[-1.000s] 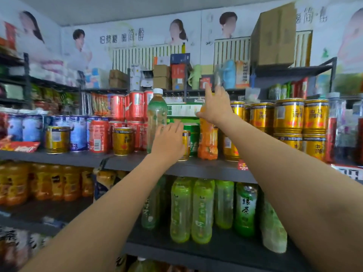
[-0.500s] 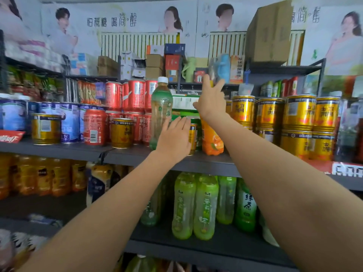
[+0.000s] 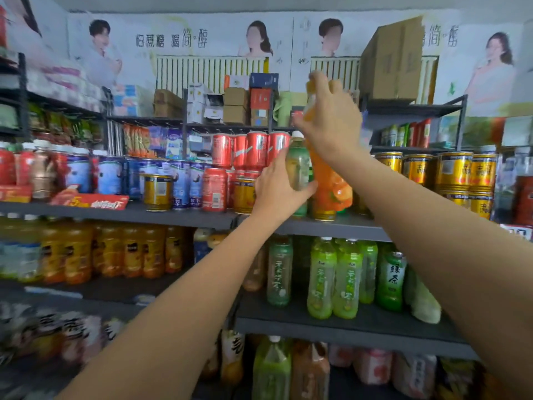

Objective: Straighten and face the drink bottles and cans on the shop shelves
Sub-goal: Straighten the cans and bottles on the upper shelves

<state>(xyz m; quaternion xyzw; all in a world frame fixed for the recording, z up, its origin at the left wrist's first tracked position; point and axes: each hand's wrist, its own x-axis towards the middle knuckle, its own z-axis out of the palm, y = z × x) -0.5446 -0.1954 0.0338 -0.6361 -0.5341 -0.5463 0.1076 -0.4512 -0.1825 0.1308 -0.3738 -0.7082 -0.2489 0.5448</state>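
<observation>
My right hand [image 3: 331, 116] grips the neck of an orange drink bottle [image 3: 331, 189], which hangs lifted and tilted above the upper shelf [image 3: 184, 216]. My left hand [image 3: 277, 189] wraps around the body of a pale green tea bottle [image 3: 297, 166] with a white cap, standing just left of the orange one. Red cans [image 3: 248, 150] are stacked behind and left of it. Gold cans [image 3: 461, 174] fill the shelf to the right. A single gold can [image 3: 157, 192] and a red can [image 3: 214, 189] stand near the shelf's front edge.
Blue-and-white cans [image 3: 115, 176] line the left of the shelf. Below, orange bottles [image 3: 121, 249] stand left and green tea bottles [image 3: 334, 278] right. A red price tag [image 3: 92, 201] lies on the shelf edge. Cardboard boxes [image 3: 392, 59] sit on top.
My right hand has closed on the orange bottle's neck and raised it off the shelf. My left hand has shifted from beside the green bottle to gripping it. The view moved right.
</observation>
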